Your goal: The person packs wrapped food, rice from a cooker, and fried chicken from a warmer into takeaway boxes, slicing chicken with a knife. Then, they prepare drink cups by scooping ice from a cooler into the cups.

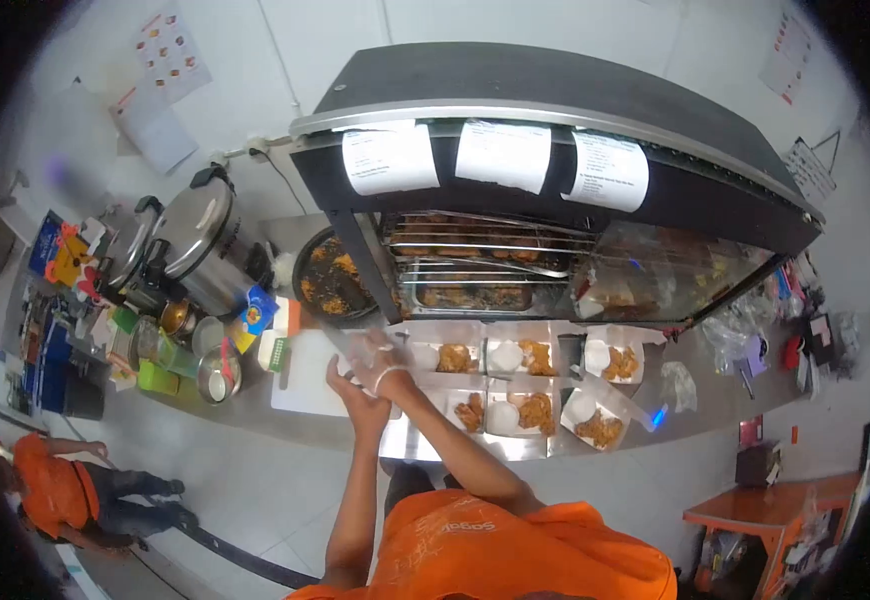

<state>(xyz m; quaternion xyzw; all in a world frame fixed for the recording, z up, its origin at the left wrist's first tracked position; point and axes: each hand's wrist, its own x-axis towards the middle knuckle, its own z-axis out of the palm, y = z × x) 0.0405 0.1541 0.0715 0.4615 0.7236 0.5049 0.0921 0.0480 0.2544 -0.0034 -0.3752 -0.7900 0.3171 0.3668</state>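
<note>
My right hand (377, 362), smeared by motion, has what looks like a clear plastic glove on it, with a pale band around the wrist. Against it, over the white cutting board (305, 372), is my left hand (355, 394); its thumb sticks out and its other fingers are mostly hidden. Just right of both hands stand several open white takeaway boxes in two rows. One nearby box holds fried chicken (454, 358); another, front middle, has a round white mound (503, 418) beside fried chicken (536, 413).
Behind the boxes stands a heated display cabinet (555, 85) with racks and trays. A dark round pan (330, 280) with crumbs sits left of it. Large metal pots (195, 230) and a steel bowl (219, 381) are further left. Another person (60, 485) stands at lower left.
</note>
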